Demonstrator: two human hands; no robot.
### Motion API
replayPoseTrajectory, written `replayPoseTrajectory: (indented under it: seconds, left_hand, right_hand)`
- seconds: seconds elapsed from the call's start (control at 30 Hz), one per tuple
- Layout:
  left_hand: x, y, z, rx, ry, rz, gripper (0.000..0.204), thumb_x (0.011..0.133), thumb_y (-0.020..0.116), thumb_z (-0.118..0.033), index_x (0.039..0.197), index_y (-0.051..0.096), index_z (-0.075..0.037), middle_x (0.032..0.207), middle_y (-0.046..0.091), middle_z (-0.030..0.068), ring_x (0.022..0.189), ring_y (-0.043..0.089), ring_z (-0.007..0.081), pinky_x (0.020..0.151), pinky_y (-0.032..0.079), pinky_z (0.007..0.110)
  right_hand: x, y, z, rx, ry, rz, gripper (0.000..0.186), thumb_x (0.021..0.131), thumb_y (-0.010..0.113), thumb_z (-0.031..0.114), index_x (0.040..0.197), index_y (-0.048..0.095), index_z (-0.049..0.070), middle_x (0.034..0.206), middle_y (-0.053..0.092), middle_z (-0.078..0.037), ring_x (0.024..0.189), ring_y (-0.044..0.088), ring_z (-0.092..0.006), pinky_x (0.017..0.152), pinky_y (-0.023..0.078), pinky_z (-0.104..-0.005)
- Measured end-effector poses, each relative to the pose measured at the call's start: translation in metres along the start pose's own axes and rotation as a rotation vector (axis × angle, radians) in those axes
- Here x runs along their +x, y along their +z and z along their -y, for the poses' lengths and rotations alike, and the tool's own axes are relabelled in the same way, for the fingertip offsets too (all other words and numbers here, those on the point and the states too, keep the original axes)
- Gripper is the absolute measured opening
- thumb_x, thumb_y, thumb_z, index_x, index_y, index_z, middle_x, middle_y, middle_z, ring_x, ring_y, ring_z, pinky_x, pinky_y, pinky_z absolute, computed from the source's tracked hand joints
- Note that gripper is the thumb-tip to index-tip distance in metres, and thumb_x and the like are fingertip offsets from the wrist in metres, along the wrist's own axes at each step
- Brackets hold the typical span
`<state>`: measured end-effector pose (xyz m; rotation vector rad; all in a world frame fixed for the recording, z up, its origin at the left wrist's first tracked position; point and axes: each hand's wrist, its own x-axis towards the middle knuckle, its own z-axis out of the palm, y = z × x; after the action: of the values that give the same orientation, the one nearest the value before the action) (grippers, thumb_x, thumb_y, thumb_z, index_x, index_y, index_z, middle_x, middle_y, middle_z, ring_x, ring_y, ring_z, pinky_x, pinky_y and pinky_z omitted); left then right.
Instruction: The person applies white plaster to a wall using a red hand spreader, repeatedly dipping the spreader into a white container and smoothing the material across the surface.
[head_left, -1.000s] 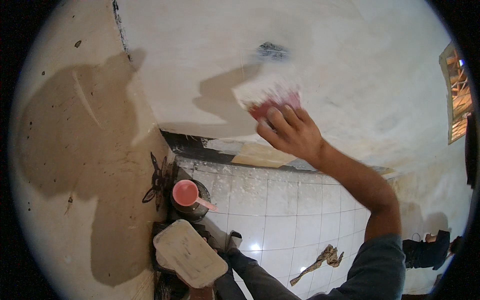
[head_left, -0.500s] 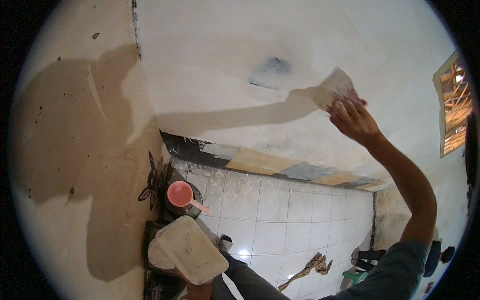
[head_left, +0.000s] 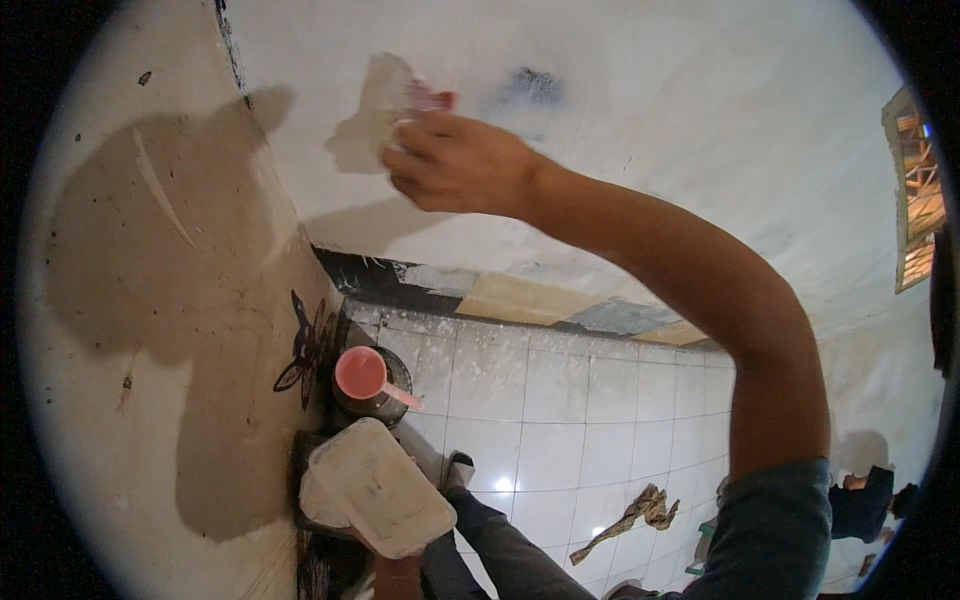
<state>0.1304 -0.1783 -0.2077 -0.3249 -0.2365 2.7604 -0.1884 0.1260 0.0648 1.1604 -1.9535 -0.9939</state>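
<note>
My right hand (head_left: 470,165) is closed on a putty scraper (head_left: 430,97) with a reddish part near the grip and a pale, wide blade against the white wall (head_left: 650,90). A dark grey smudge (head_left: 537,87) marks the wall just right of it. Low at the left, my left hand (head_left: 397,577) supports a cream, rectangular tray-like container (head_left: 378,487) with smears on its surface. The tray hides most of its fingers. Just beyond the tray, a pink dipper (head_left: 361,372) rests on a dark round bucket (head_left: 396,402).
A beige side wall (head_left: 120,270) meets the white wall at the left corner. White splatters dot the tiled floor (head_left: 570,450), where a crumpled brown cloth or paper (head_left: 635,515) lies. Another person (head_left: 860,500) is at the far right, below a window opening (head_left: 918,190).
My right hand has swept left across the wall with the scraper, from right of the dark smudge to left of it. The left hand and tray have hardly moved.
</note>
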Motion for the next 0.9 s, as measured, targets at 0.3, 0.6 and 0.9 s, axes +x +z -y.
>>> replayPoseTrajectory:
  seconds: [0.3,0.6,0.9]
  left_hand:
    - [-0.01,-0.011,0.008,-0.115,-0.062,0.019,0.087,0.092,0.06,-0.057,0.159,0.019,-0.019,0.163,0.014,0.0208,0.134,0.034,0.0591,0.104,0.026,0.08]
    - [0.002,0.003,0.007,-0.091,-0.199,0.165,0.087,0.091,0.061,-0.058,0.158,0.02,-0.019,0.162,0.016,0.0217,0.134,0.036,0.0578,0.104,0.028,0.079]
    - [0.004,-0.012,-0.002,0.074,0.009,-0.045,0.088,0.091,0.06,-0.06,0.158,0.022,-0.018,0.16,0.023,0.0239,0.135,0.041,0.0476,0.11,0.03,0.07]
  right_hand:
    - [-0.002,0.024,0.024,-0.01,-0.051,0.311,0.023,0.071,0.069,0.017,0.091,0.078,0.011,0.106,0.065,-0.003,0.096,0.063,-0.0211,0.082,0.048,-0.0307]
    - [-0.164,-0.003,-0.029,-0.254,-0.029,0.28,0.038,0.086,0.069,0.018,0.12,0.053,0.019,0.121,0.054,-0.006,0.106,0.058,-0.0221,0.086,0.053,-0.0335]
    - [-0.197,-0.092,-0.07,-0.35,0.295,0.017,0.053,0.082,0.077,0.027,0.132,0.062,0.018,0.113,0.062,-0.007,0.081,0.064,-0.0158,0.069,0.057,-0.0333]
